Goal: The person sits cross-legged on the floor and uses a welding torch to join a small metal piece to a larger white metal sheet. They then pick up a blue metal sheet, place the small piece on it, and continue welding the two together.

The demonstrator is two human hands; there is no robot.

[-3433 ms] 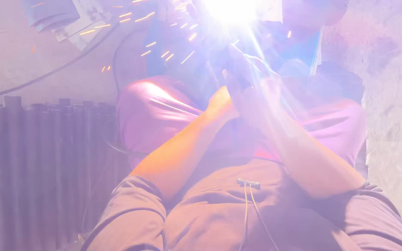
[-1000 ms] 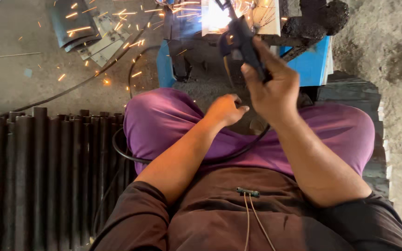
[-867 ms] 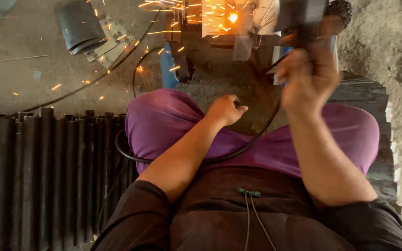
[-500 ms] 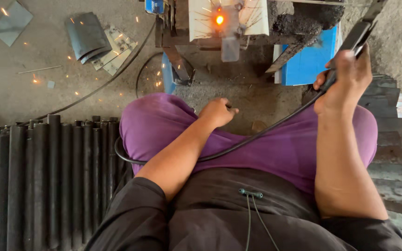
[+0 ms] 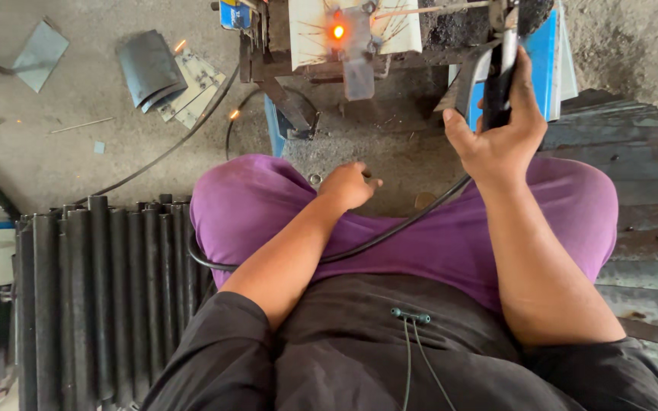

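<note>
A person is sitting with purple-trousered knees spread, and the concrete floor (image 5: 62, 144) is stretching out beyond and to the left of both hands. Left of the left hand, a row of dark steel tubes (image 5: 108, 297) is lying side by side, reaching back toward the body. Ahead of both hands, a pale metal workpiece (image 5: 356, 34) is resting in a rough metal stand (image 5: 291, 106); a spot on the workpiece (image 5: 338, 31) is glowing orange, so one weld is looking freshly laid and cooling, while nothing visible is showing how many joints are left. A blue panel (image 5: 546, 61) is standing just behind the right hand. The right hand (image 5: 496, 141) is raised off to the right of the workpiece and well apart from it, fingers wrapped around a dark welding electrode holder (image 5: 500, 72), whose black cable (image 5: 390, 232) is running from under that hand across the lap, below the left hand. The left hand (image 5: 348, 185) is resting loosely curled on the left knee, grasping nothing. Farther ahead and left of the left hand, bent sheet-metal offcuts (image 5: 165, 76) are lying on the floor, with a flat grey plate (image 5: 38, 55) beyond them. A single spark (image 5: 233, 115) is glowing on the floor ahead of the left hand.
</note>
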